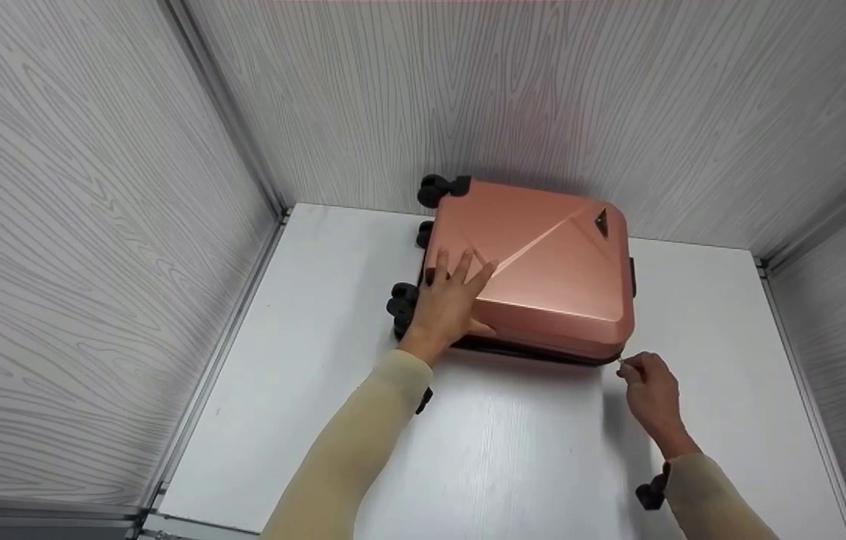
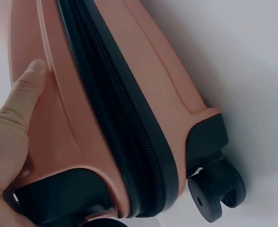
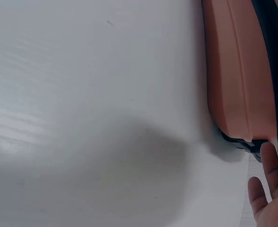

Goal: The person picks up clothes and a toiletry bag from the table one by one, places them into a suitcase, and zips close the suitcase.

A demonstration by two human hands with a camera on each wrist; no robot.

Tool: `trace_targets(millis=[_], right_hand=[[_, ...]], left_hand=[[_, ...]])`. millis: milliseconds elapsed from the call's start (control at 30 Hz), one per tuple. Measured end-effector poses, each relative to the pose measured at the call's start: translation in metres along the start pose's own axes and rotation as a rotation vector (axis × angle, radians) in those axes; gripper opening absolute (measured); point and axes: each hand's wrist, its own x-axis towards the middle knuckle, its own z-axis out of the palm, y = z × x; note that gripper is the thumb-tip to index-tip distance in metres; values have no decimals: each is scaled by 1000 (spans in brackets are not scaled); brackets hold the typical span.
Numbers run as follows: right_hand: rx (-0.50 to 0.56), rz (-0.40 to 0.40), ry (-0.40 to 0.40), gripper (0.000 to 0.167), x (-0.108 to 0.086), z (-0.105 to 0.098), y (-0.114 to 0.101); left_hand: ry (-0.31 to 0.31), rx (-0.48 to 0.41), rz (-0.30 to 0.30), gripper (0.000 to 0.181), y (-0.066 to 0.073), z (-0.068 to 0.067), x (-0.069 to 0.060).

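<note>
A rose-pink hard-shell suitcase [image 1: 535, 255] lies flat on the white table, its wheels [image 1: 402, 300] toward the left. My left hand [image 1: 447, 304] rests on its shell near the wheel end with fingers spread; in the left wrist view the thumb [image 2: 27, 90] lies along the side, beside the dark zipper band [image 2: 124, 118]. At the front right corner my right hand [image 1: 650, 386] pinches a small light zipper pull [image 1: 620, 361] between thumb and forefinger. Only part of that hand [image 3: 276, 189] shows at the edge of the right wrist view, and the pull is mostly hidden there.
The white tabletop [image 1: 303, 360] spreads in front of and beside the suitcase. A wood-grain panel [image 1: 363, 97] stands right behind it, with more panels at left [image 1: 78, 247] and right [image 1: 843, 285]. Metal rails [image 1: 220, 352] edge the table.
</note>
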Motion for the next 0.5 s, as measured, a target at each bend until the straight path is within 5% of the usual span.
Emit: trace_targets(millis=[133,267,500], right_hand=[[22,38,-77,24,5,-2,0],[-45,-13,-108,30,15,-4,-4],[-269,-202,31,14,25,-7,-11]], left_hand=[[2,11,8,123,-1,2,-1],[11,21,9,123,0,2,-1],[23,56,-52,125,5,2,4]])
